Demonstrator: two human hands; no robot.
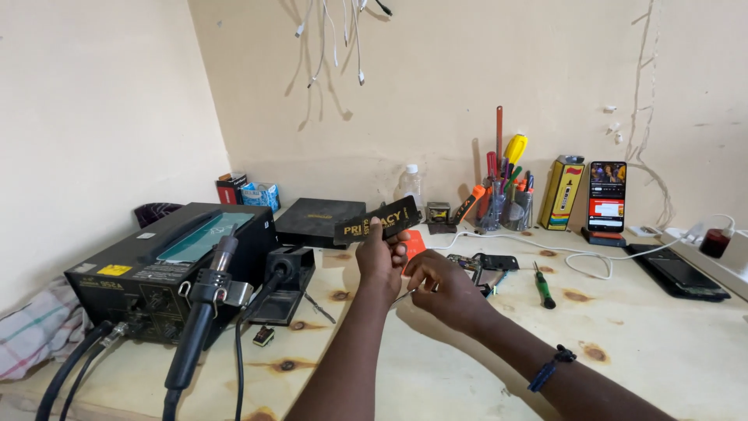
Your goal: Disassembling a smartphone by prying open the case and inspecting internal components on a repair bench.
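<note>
Left hand (379,261) fingers pinch a black flat package (379,220) (gold lettering) raised above the surface (436,366); right hand (440,284) fingers grip a thin metal tool (403,296) just below.

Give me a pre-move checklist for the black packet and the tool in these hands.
1. Left hand grips the black packet firmly: ok, fingers wrap its lower edge.
2. Right hand holds the thin metal tool: ok, tip points toward the left hand.
3. Tool tip touching the packet: not ok, it sits below it.
4. Opened phone within reach: ok, just behind the right hand.
5. Green screwdriver clear of the hands: ok.
6. Packet already opened: cannot tell.
</note>
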